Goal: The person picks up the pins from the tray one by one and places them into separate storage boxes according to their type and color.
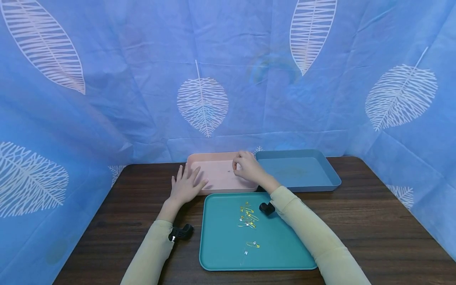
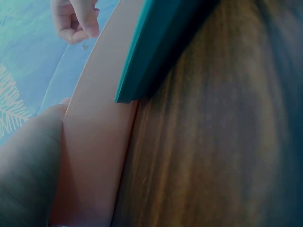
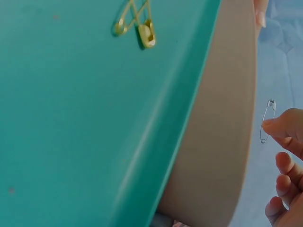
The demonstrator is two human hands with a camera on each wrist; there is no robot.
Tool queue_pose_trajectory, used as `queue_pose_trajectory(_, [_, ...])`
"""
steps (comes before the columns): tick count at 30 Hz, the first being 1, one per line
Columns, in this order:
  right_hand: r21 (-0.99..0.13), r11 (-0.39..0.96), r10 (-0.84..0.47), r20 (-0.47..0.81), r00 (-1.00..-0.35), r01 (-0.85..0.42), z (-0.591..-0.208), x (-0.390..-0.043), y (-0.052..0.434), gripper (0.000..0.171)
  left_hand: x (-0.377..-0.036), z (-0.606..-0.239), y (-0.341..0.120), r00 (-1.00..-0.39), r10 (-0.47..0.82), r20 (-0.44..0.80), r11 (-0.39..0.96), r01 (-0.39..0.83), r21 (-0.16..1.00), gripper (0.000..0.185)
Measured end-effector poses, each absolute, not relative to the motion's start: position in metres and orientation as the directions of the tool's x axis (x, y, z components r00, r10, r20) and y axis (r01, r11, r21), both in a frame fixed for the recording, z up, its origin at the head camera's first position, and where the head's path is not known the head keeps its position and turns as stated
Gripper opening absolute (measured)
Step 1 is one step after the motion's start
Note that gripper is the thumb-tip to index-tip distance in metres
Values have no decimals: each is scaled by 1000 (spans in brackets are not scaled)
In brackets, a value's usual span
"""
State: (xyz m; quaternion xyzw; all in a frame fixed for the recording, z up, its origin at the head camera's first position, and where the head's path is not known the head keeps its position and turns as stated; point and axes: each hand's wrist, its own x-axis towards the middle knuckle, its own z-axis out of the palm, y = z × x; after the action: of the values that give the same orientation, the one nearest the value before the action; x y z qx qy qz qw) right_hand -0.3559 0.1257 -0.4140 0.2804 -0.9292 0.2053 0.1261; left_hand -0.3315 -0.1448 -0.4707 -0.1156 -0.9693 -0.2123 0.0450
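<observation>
My right hand (image 1: 249,168) pinches a silver safety pin (image 3: 271,105) between thumb and forefinger, over the pink tray (image 1: 217,178). In the right wrist view its other fingers are loosely curled. With fingers spread, my left hand (image 1: 187,187) rests at the pink tray's left front edge. In front stands the teal tray (image 1: 221,229), holding a cluster of gold safety pins (image 1: 248,218) mixed with some silver. Closer to me in that tray lie a gold safety pin (image 1: 253,244) and a silver safety pin (image 1: 246,252).
A blue tray (image 1: 295,168) stands right of the pink one, near the back of the dark wooden table (image 1: 370,221). Behind the table hangs a blue cloth (image 1: 249,107) with white leaf prints. My right forearm crosses over the teal tray's right side.
</observation>
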Motion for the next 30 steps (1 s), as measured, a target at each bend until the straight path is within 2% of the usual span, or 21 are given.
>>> queue_pose_trajectory(7, [-278,809,-437,304,-847,-517,-417,-366,121,15,-331,-471,-145,-970,207,124,882,240,406,75])
queue_pose_trajectory(21, [-228,844,-410,312,-857,-486,-422,-378,118,19,-332,-468,-144,-973,207,106,886,232,402,75])
queue_pose_trajectory(30, [-285,832,-392,307,-867,-477,-424,-376,124,15,-331,-469,-144,-971,208,118,881,238,410,75])
